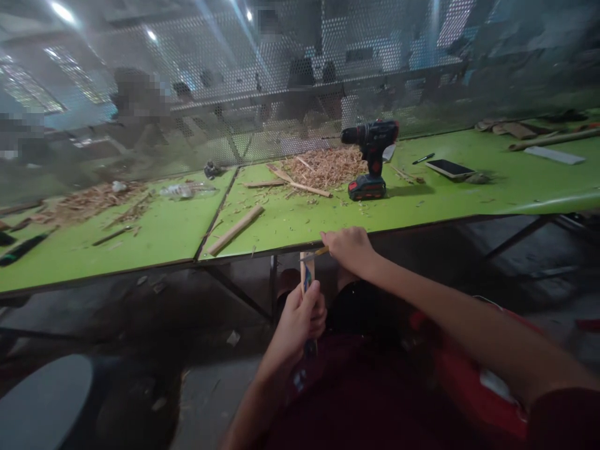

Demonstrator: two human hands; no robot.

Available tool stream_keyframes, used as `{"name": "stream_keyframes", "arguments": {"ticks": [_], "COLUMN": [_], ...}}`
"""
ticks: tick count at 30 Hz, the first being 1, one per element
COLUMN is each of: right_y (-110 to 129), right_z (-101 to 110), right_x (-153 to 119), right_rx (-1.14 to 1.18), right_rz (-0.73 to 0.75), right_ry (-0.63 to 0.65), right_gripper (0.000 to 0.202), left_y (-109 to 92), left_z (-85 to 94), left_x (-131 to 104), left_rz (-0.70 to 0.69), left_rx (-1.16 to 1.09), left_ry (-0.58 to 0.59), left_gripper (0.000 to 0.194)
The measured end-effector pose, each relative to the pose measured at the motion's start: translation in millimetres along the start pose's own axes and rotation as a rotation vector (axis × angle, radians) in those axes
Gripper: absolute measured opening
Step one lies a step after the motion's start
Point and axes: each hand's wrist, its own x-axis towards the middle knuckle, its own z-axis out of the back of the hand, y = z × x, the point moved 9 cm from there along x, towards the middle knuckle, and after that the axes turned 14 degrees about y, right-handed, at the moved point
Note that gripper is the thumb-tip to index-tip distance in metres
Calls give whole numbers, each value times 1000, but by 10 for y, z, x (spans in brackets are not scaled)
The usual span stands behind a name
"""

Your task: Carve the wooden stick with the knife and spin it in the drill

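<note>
My left hand [304,312] is closed around a flat strip of wood [307,261], held roughly upright below the table's front edge. A blue and green patch shows on the strip above my thumb. In my right hand [350,249], which is wrapped into a fist, is a small knife [321,252] with a yellowish handle. Its thin blade points left and lies across the upper end of the strip; I cannot tell how deep it sits. Most of the knife handle is hidden by my fingers.
On the green table [290,231] stand a cordless drill [374,159], a heap of wood shavings [323,167], a wooden stick [235,230], a phone [450,168] and a pen [423,159]. A perforated screen [262,106] rises behind. A stool [47,400] is at lower left.
</note>
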Motion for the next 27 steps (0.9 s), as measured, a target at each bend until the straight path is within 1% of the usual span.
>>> {"name": "stream_keyframes", "arguments": {"ticks": [4,9,11,12,14,16,17,18,19,20,21,24,25,27], "right_y": [38,224,264,226,-3,-363,-507,-617,-671,-665,-602,-228,-102,79], "right_z": [62,108,134,157,240,370,458,525,550,547,515,353,308,250], "right_x": [128,176,220,268,403,520,542,540,517,470,403,121,30,-96], "right_rx": [-36,-92,-103,-102,-97,-94,-95,-93,-87,-77,-64,-27,-23,-35], "right_rz": [63,167,205,195,92,-77,-128,-165,-173,-155,-114,72,130,220], "right_ry": [-17,-7,1,11,28,21,-17,-43,-41,-26,3,107,133,169], "right_gripper": [55,51,45,42,37,40,46,50,51,50,47,43,44,48], "left_y": [-50,-100,-97,-80,-8,144,197,215,170,122,98,73,69,62], "left_z": [25,72,75,62,1,-151,-194,-180,-117,-71,-54,-132,-169,-214], "left_x": [-27,-55,-96,-131,-220,-305,-339,-357,-352,-336,-311,-234,-224,-222], "left_rz": [9,26,22,23,42,150,185,193,145,109,109,169,188,215], "left_rx": [-19,-55,-57,-53,-42,-26,-52,-76,-80,-79,-80,-97,-100,-93], "left_ry": [22,25,15,12,29,155,192,178,124,98,107,261,314,381], "left_gripper": [49,49,49,50,51,49,48,49,51,51,49,46,46,45]}}
